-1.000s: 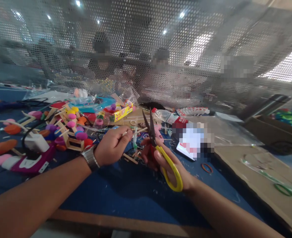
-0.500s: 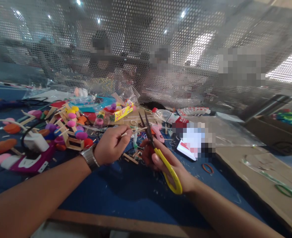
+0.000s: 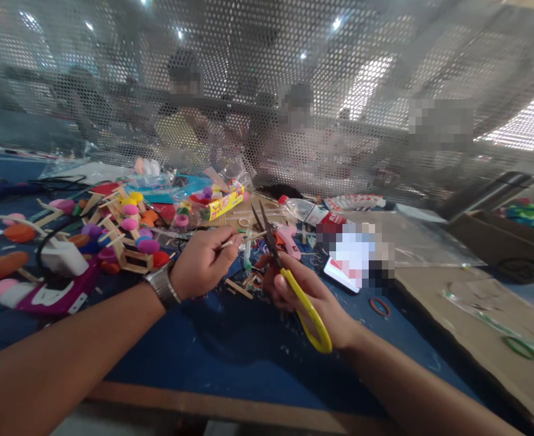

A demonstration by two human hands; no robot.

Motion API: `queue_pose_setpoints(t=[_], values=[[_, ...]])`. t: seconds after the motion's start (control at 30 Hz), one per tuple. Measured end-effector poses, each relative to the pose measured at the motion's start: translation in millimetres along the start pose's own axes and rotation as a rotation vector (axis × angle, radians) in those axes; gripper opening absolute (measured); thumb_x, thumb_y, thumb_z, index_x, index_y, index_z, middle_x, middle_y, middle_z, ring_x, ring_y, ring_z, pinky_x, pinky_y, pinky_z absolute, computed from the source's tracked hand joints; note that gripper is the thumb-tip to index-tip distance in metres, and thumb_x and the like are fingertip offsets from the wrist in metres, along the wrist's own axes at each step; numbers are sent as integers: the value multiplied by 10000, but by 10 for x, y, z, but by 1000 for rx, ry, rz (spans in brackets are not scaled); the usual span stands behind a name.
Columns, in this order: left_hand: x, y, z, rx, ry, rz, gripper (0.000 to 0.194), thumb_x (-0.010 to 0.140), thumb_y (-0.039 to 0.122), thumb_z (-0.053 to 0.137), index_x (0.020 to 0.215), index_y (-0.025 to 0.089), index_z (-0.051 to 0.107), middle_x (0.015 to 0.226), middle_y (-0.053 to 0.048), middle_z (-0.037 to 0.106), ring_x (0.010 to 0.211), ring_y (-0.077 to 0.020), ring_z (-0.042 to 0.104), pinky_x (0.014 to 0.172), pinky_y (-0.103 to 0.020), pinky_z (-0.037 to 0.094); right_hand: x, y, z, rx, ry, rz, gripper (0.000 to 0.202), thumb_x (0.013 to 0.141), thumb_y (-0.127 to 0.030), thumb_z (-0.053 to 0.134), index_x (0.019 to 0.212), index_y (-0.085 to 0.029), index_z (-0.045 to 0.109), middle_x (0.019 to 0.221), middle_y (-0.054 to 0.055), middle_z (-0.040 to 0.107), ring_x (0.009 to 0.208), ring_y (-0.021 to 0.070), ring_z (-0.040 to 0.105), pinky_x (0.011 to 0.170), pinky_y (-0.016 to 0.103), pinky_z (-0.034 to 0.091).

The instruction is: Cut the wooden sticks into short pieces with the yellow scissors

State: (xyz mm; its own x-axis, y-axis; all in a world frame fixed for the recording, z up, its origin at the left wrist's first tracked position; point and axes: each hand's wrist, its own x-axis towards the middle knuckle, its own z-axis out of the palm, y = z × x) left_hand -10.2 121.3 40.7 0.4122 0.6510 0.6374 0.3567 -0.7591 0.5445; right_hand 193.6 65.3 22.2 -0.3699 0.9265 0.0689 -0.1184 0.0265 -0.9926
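Note:
Scissors with yellow handles (image 3: 310, 318) are in my right hand (image 3: 301, 287), their dark blades pointing up and slightly apart. My left hand (image 3: 203, 260), with a metal watch (image 3: 163, 286) at the wrist, pinches a thin wooden stick (image 3: 250, 235). The stick reaches right, to the scissor blades; whether they touch it is unclear. Beyond my hands lie a pink glue gun (image 3: 289, 241) and small scraps. A loose wooden stick (image 3: 238, 289) rests on the blue table (image 3: 230, 357) between my hands.
At left stand wooden-stick pieces with coloured pads (image 3: 133, 260) and a purple-and-white device (image 3: 51, 297). A bottle (image 3: 310, 213), a lit phone (image 3: 346, 266) and an orange ring (image 3: 379, 307) lie right. Cardboard (image 3: 467, 321) borders the right side; perforated mesh (image 3: 249, 60) stands behind.
The view has shifted very slightly. My right hand and the scissors have moved a little to the left, while my left hand keeps its hold on the stick.

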Motion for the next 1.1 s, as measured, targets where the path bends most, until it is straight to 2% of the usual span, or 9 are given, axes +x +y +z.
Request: queue_pose_setpoints(t=[0.2,0.3,0.7,0.9,1.1], values=[[-1,10,-4,-10,11,-6,307,969,247,420,665,205,399,571,43,396,543,-110,362,527,-264,300,13,7,32,-24,8,-7,448,824,-611,700,1005,-225,564,711,-56,406,545,91,298,454,242,236],[-4,12,-3,-19,20,-4,315,967,256,418,657,205,395,564,43,398,535,-109,362,521,-263,301,10,9,56,-53,13,-17,427,852,-608,668,1007,-227,552,727,-54,405,547,93,309,450,242,258],[-3,38,-14,-11,29,-8,341,980,263,403,644,205,384,561,37,416,524,-107,371,521,-266,306,-32,-28,27,-72,17,-45,412,839,-606,685,1047,-257,614,747,-23,442,619,141,355,529,280,295],[0,37,-27,-23,25,20,327,982,244,404,657,205,402,556,44,416,508,-101,370,512,-266,306,-40,21,-17,-51,17,-48,391,874,-584,657,1105,-271,618,775,-14,455,628,145,357,513,272,299],[-9,25,-14,-20,32,5,341,989,264,398,653,208,380,575,37,415,532,-108,375,527,-273,314,-48,19,-6,-58,15,-47,364,864,-575,676,1055,-270,616,771,-17,459,654,146,368,540,266,305]])
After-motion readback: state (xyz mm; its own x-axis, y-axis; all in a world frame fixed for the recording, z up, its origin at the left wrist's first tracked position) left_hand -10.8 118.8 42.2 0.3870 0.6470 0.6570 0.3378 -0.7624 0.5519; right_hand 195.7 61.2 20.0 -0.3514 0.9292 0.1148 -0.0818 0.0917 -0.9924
